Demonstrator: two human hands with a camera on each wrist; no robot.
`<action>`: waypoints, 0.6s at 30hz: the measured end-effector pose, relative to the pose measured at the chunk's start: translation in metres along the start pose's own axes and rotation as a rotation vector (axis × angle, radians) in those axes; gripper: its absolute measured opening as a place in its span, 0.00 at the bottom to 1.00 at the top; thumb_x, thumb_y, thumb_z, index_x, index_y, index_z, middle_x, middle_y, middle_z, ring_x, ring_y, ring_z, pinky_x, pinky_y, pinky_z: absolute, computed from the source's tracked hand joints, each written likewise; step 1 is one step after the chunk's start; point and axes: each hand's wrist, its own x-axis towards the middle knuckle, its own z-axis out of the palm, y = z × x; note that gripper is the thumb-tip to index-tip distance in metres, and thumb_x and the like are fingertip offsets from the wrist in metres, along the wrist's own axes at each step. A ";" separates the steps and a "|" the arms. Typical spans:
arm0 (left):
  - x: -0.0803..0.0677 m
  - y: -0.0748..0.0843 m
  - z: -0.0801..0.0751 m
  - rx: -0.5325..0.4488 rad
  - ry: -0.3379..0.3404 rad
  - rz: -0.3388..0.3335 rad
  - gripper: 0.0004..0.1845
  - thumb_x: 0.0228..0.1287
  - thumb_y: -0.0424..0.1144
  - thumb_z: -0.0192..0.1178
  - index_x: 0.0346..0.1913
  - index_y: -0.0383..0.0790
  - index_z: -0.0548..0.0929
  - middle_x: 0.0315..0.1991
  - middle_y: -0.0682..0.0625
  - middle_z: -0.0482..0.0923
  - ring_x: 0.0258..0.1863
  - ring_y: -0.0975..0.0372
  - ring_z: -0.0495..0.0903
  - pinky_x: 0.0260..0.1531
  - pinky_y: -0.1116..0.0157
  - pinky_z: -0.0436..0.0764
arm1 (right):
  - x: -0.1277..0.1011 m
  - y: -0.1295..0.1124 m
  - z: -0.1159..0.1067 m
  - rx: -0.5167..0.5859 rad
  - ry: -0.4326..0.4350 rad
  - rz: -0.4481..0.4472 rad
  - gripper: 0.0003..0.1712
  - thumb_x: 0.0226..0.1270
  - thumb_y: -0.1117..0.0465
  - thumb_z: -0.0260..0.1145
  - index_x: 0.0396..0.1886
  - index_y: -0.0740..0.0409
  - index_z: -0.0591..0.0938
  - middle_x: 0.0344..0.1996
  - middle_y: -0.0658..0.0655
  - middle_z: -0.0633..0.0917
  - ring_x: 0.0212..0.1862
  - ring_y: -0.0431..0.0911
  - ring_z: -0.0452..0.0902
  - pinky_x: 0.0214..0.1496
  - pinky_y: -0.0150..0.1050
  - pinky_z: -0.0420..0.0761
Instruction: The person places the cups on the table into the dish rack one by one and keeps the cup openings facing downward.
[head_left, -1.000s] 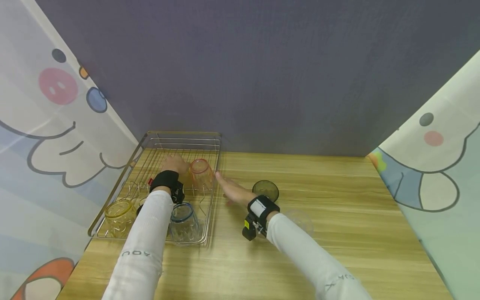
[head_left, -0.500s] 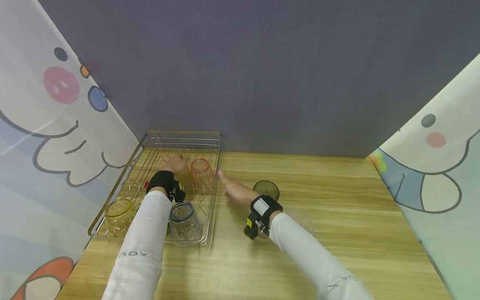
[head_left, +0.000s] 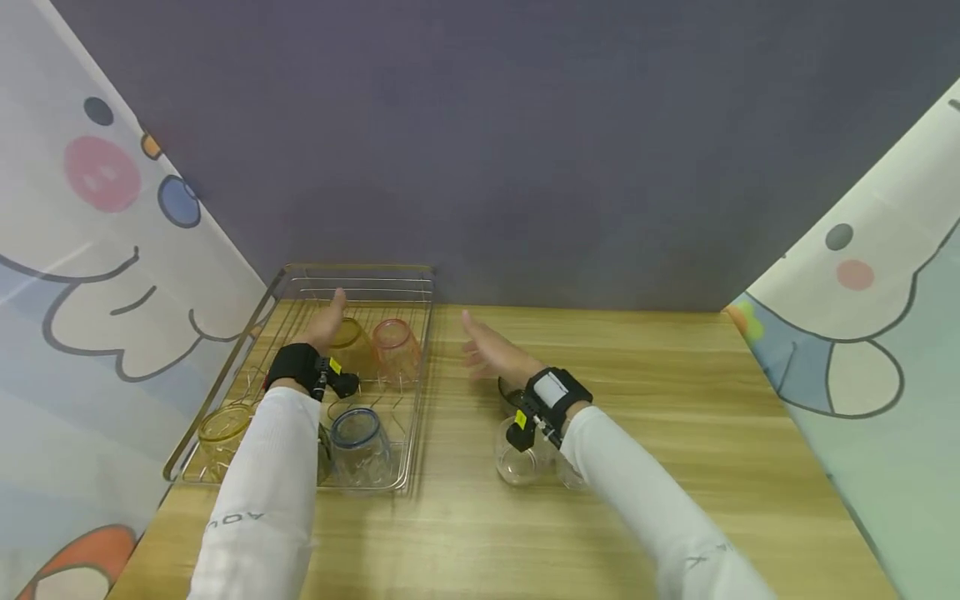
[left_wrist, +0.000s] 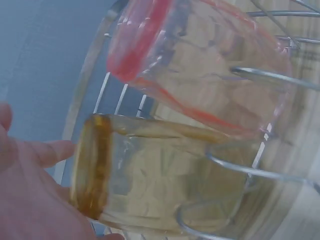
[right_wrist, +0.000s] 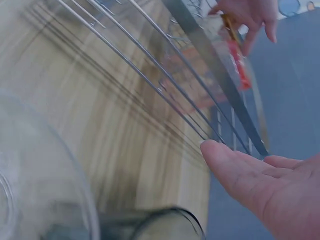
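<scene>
Racking looks the step in hand: left hand (head_left: 324,327), fingers straight, rests against the amber cup (head_left: 349,343) in the wire rack (head_left: 420,367), while right hand (head_left: 491,352), spread empty, must next grasp the clear cup (head_left: 517,457) beneath its wrist.

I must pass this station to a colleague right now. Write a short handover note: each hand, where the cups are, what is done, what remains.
Left hand: open, beside the amber cup in the wire rack.
Right hand: open, empty, above the table.
Done: amber, pink cup, blue cup and yellow cup sit in the rack.
Left: clear cup and dark cup, mostly hidden by the wrist, on the table.
</scene>
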 end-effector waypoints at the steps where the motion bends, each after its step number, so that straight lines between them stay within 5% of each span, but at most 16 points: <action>1: -0.002 0.000 -0.003 -0.043 -0.006 0.012 0.41 0.73 0.62 0.09 0.77 0.37 0.26 0.77 0.33 0.19 0.76 0.34 0.26 0.71 0.32 0.44 | -0.002 -0.002 -0.003 -0.011 0.006 -0.001 0.45 0.76 0.31 0.30 0.81 0.54 0.44 0.74 0.73 0.58 0.72 0.68 0.61 0.71 0.61 0.68; 5: -0.006 0.002 -0.010 -0.086 -0.013 0.037 0.41 0.70 0.65 0.07 0.75 0.41 0.20 0.75 0.36 0.12 0.74 0.36 0.19 0.71 0.31 0.35 | -0.010 -0.010 -0.021 -0.037 0.025 -0.014 0.48 0.74 0.28 0.29 0.80 0.55 0.46 0.74 0.68 0.61 0.72 0.64 0.63 0.71 0.58 0.69; 8: -0.007 0.007 -0.011 -0.014 0.000 0.060 0.42 0.70 0.67 0.07 0.75 0.43 0.19 0.76 0.38 0.12 0.75 0.38 0.18 0.72 0.34 0.31 | -0.018 -0.013 -0.038 -0.039 0.037 -0.032 0.49 0.74 0.28 0.28 0.80 0.56 0.45 0.74 0.68 0.61 0.73 0.63 0.63 0.72 0.56 0.69; 18: -0.016 0.029 -0.006 0.020 0.008 0.193 0.45 0.67 0.73 0.13 0.79 0.49 0.28 0.80 0.45 0.19 0.78 0.42 0.23 0.73 0.35 0.31 | -0.044 -0.020 -0.083 0.016 0.107 -0.067 0.48 0.75 0.30 0.28 0.80 0.60 0.44 0.74 0.71 0.61 0.72 0.66 0.62 0.71 0.57 0.69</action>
